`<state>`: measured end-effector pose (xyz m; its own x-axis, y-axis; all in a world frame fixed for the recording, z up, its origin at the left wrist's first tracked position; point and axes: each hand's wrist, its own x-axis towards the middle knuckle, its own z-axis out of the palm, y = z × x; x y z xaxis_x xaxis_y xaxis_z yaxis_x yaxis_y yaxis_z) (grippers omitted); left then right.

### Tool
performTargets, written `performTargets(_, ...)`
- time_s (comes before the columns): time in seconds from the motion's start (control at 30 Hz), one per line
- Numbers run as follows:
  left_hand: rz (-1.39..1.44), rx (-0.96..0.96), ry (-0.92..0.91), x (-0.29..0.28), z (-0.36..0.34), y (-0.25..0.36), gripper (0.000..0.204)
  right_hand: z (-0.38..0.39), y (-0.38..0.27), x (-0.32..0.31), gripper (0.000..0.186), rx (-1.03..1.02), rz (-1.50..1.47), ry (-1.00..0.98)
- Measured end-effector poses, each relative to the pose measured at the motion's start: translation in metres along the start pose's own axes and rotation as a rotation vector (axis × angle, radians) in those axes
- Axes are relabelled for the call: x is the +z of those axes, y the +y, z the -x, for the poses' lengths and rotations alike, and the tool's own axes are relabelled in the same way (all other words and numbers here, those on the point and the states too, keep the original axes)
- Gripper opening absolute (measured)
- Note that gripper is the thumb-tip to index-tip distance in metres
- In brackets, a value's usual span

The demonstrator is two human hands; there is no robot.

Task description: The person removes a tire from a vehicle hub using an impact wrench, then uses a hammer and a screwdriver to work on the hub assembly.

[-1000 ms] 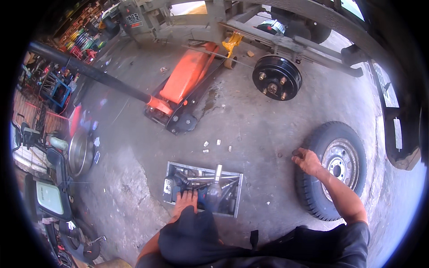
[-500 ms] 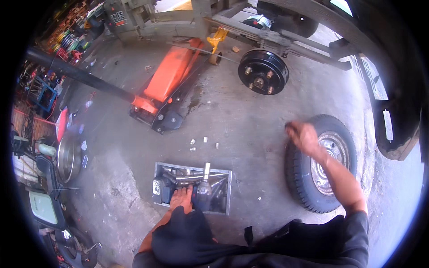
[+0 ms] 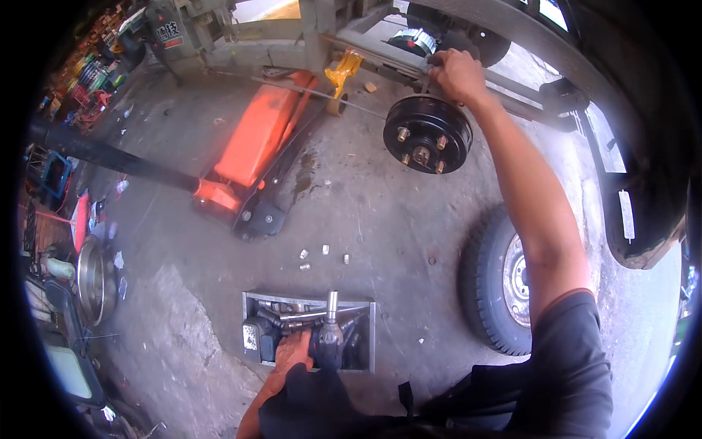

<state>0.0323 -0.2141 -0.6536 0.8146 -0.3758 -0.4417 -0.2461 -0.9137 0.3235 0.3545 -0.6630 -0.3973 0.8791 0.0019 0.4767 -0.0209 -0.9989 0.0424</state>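
Note:
My left hand (image 3: 294,351) is closed on a dark impact wrench (image 3: 327,351) in a metal tool tray (image 3: 371,325), among steel sockets and bars (image 3: 300,316). My right hand (image 3: 457,73) reaches up beside the truck's leaf spring and frame, just above a black brake drum (image 3: 428,128) with brass-coloured studs. Its fingers are curled; what they hold or touch is hard to make out. Several small silver nuts (image 3: 325,249) lie on the concrete beyond the tray. A wheel with tyre (image 3: 479,278) lies at the right, partly behind my forearm.
An orange floor jack (image 3: 256,135) with a long black handle (image 3: 110,154) stands left of the drum, near a yellow stand (image 3: 341,73). The truck chassis (image 3: 325,29) spans the top. Clutter and a steel rim (image 3: 91,282) line the left side; a dark body part (image 3: 654,183) hangs at the right.
My right hand has moved from beside the tyre up and forward to above the brake drum. My left hand stays in the tool tray. The view has shifted slightly.

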Motion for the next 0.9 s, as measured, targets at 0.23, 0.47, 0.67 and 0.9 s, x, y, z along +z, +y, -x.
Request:
performTargets(0.23,0.058,0.010,0.059,0.003,0.003,-0.009,0.058,-0.013,-0.006,-0.004,0.041,-0.108,-0.045,-0.106)
performTargets(0.47,0.008,0.023,0.134,0.005,0.005,-0.007,0.059,-0.008,-0.009,0.004,0.038,-0.047,-0.105,0.025)
performTargets(0.67,0.024,-0.004,0.026,0.004,0.002,-0.010,0.059,-0.008,0.016,0.011,0.036,-0.061,-0.408,0.024)
performTargets(0.9,0.176,0.113,-0.047,-0.015,0.004,-0.027,0.067,-0.002,0.000,-0.003,0.034,0.113,-0.308,-0.048)
